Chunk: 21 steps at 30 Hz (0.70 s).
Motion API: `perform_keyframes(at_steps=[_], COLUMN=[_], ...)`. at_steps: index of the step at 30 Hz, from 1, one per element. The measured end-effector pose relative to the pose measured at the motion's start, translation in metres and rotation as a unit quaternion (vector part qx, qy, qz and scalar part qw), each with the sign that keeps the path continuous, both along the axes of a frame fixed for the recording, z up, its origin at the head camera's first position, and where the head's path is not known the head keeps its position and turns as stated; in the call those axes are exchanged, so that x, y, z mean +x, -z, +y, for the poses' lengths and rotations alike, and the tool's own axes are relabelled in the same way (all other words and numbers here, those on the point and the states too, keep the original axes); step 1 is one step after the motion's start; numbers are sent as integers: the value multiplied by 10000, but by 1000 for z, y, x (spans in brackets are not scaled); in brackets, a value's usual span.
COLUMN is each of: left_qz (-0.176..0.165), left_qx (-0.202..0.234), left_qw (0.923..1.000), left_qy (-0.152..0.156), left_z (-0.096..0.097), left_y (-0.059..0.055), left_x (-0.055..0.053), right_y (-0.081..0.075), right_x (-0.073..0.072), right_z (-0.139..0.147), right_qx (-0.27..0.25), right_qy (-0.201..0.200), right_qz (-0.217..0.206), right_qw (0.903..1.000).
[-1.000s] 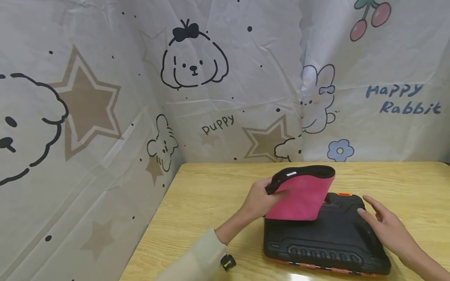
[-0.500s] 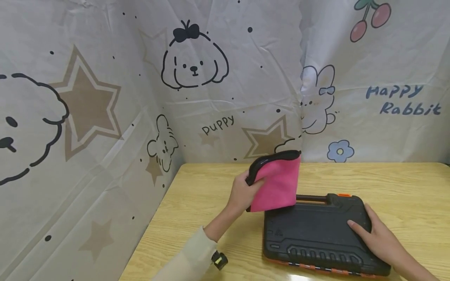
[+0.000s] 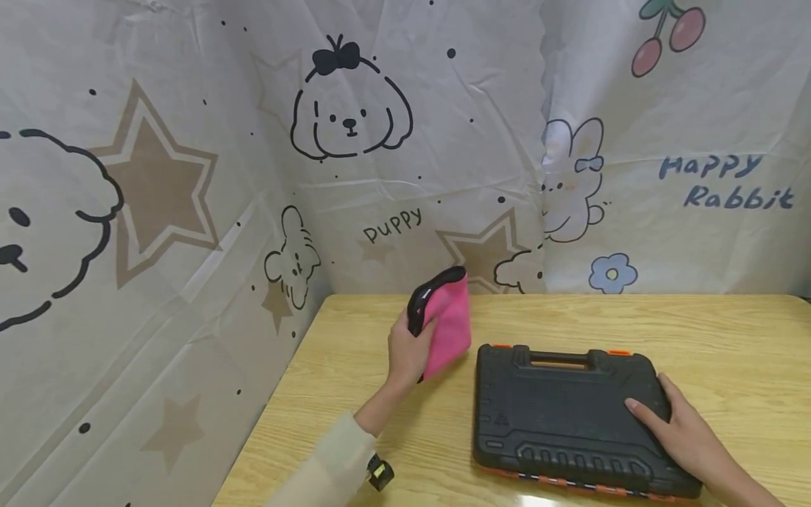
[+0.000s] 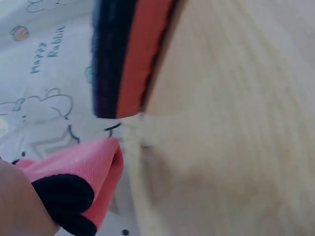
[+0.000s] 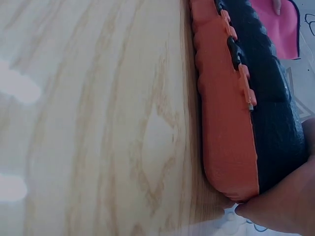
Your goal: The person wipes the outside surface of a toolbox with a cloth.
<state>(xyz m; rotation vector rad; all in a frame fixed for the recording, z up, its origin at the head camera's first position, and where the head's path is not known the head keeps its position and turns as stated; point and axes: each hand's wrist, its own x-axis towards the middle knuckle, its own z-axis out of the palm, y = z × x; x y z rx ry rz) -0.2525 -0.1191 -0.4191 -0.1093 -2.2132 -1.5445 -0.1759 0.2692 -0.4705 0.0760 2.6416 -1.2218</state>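
In the head view my left hand (image 3: 408, 352) grips a folded pink cloth (image 3: 448, 324) with a black edge, thumb on its near face. The cloth is raised over the table, left of a black and orange plastic carrying case (image 3: 564, 415). The case lies flat and closed, its carry handle on the far side. My right hand (image 3: 687, 429) holds the right side of the case, thumb on the lid and fingers along the edge. In the right wrist view the same hand (image 5: 283, 204) wraps the case's corner. The left wrist view shows the cloth (image 4: 78, 160) close up.
Under the case is a wood-grain table (image 3: 355, 331). A printed curtain (image 3: 380, 176) with cartoon animals and stars hangs behind it and along the left. A small black device (image 3: 380, 472) sits at my left sleeve.
My left hand has carried the pink cloth leftward off the case, uncovering its lid and handle. My right hand has closed in on the case's right side. The case stays put.
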Motion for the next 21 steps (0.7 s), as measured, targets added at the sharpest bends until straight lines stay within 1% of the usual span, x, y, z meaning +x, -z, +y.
perform_keyframes(at_steps=[2,3,5,7,9,12,15,17,21], left_qz=[-127,-226,-441,-663,-863,-1124,-1353,-1466,-1637], left_qx=[-37,-54,-133,-205,-155,38,178,254,621], left_qw=[9999,9997,9985,9956,9912,9817,9721,9680,9615], left_qy=[3,65,310,635,995,1537,1909,2021,2118], left_z=[3,6,12,18,24,31,37,39,42], left_y=[6,9,13,16,19,22,26,29,32], left_x=[2,4,9,14,18,22,23,24,25], right_y=[0,0,0,0,-1,-1,0,2,2], right_x=[0,0,0,-1,-1,-2,-1,0,1], right_z=[0,-1,-1,-1,-2,-2,-2,-1,-1], right_qx=[-2,3,7,8,17,20,13,9,-12], right_qy=[10,16,18,12,20,35,65,76,89], right_qz=[14,25,37,29,17,-11,-59,-79,-79], right_qw=[10000,10000,10000,10000,10000,10000,10000,9999,9999])
